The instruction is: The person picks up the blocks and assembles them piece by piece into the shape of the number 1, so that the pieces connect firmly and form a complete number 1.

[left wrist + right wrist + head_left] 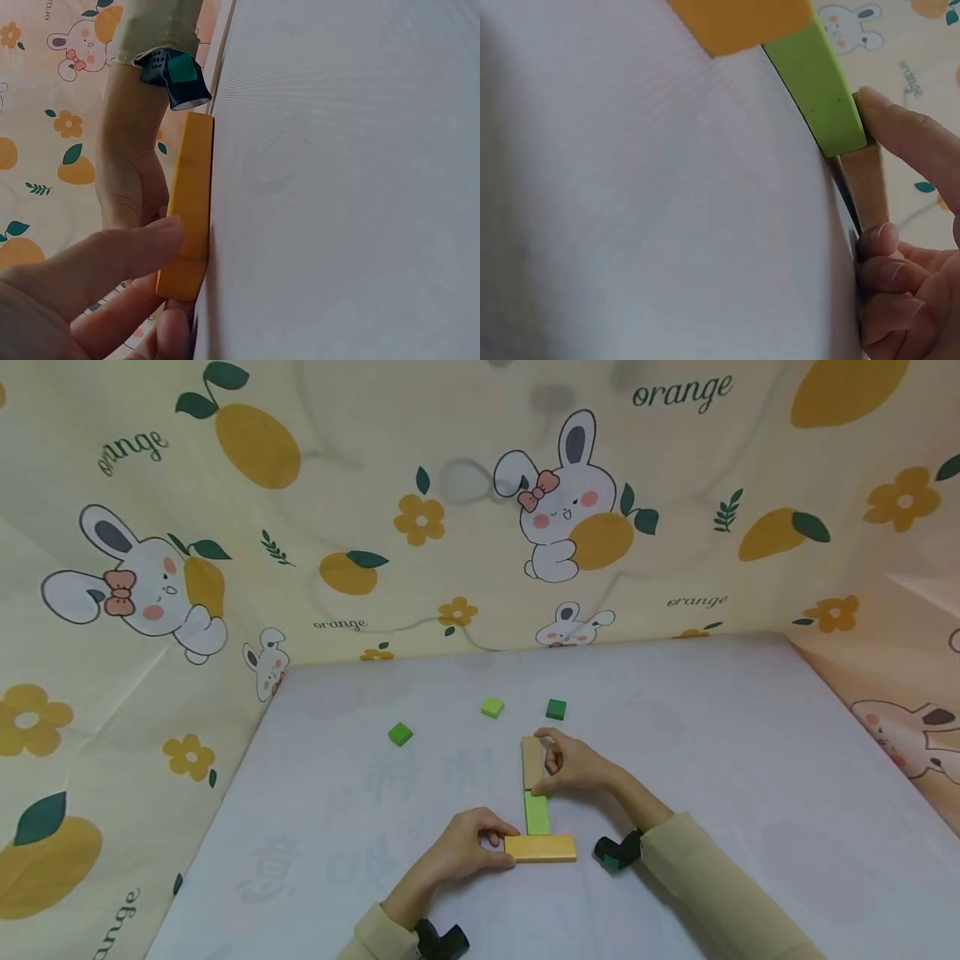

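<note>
An orange-yellow block (540, 848) lies crosswise on the table, nearest to the person. My left hand (465, 847) pinches its left end between thumb and fingers. A light green block (537, 812) runs lengthwise away from its far side. Beyond that, in line with it, lies a plain wooden block (532, 762). My right hand (573, 764) holds this one from the right, thumb near the joint with the green block and index finger at the far end. In the right wrist view, the thumb covers part of where the green block (817, 94) meets the wooden block (866, 180).
Behind the row lie three small green pieces: a mid-green one (401, 734), a light green one (492, 707) and a dark green one (557, 709). A patterned cloth (420, 577) with rabbits and oranges stands around the white table (720, 760). Each wrist wears a black camera (619, 852).
</note>
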A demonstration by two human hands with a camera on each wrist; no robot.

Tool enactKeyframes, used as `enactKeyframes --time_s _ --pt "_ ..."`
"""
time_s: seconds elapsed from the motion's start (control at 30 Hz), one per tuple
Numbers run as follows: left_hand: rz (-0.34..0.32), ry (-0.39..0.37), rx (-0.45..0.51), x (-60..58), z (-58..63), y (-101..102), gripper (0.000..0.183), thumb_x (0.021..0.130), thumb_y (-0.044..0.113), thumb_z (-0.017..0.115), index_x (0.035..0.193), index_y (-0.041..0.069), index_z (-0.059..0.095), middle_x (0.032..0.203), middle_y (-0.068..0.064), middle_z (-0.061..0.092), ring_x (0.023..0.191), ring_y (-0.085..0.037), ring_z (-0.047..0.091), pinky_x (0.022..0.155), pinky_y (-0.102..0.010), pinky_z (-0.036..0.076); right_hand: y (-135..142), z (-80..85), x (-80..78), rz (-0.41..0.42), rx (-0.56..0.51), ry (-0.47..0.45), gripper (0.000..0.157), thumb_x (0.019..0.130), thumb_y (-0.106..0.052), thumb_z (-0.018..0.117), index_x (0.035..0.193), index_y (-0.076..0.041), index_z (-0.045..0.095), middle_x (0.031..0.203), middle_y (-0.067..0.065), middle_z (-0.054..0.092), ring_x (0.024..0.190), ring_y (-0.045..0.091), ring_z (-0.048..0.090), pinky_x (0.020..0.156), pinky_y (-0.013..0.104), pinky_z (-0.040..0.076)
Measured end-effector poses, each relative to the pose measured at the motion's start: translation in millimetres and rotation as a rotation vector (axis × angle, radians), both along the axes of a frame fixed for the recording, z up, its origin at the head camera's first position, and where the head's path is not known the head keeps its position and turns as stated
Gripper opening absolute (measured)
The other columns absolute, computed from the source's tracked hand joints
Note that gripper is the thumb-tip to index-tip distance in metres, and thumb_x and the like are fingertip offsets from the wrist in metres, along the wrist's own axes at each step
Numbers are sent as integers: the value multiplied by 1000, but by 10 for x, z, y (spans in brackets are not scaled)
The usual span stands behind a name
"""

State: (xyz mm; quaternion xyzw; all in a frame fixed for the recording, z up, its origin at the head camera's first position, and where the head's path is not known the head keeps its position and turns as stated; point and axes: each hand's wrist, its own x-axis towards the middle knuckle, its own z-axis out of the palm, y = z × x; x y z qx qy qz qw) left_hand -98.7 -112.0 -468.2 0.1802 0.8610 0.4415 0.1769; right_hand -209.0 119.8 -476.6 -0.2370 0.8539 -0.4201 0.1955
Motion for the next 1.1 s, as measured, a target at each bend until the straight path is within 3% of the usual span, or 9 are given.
enactKeyframes --time_s 0.3,0.63,0.9,1.1 --pt "1 -1 5 0 -7 -4 29 73 8 82 101 4 75 85 -7 63 75 -4 49 68 -16 39 -5 3 -8 -10 -1 1 78 78 -28 80 137 1 38 68 -4 47 60 7 40 59 19 34" --pt "17 -15 -6 -4 -17 7 30 72 9 82 101 6 75 86 -5 63 76 -5 49 68 -16 39 39 -26 -45 -44 -61 -17 84 79 -26 79 142 4 32 72 -3 52 64 7 44 64 20 38" --pt "24 -20 -9 3 -5 5 30 72 9 82 101 6 75 85 -5 62 76 -5 49 69 -17 38 140 -37 -168 -142 -103 64 49 85 -18 72 123 5 51 74 1 54 65 7 45 62 20 39" --pt "19 -17 -5 6 -2 3 29 73 9 82 101 6 75 85 -5 62 76 -5 48 70 -16 38 218 -45 -290 -256 -126 57 36 88 -15 67 116 3 54 74 1 55 63 7 47 59 21 40"
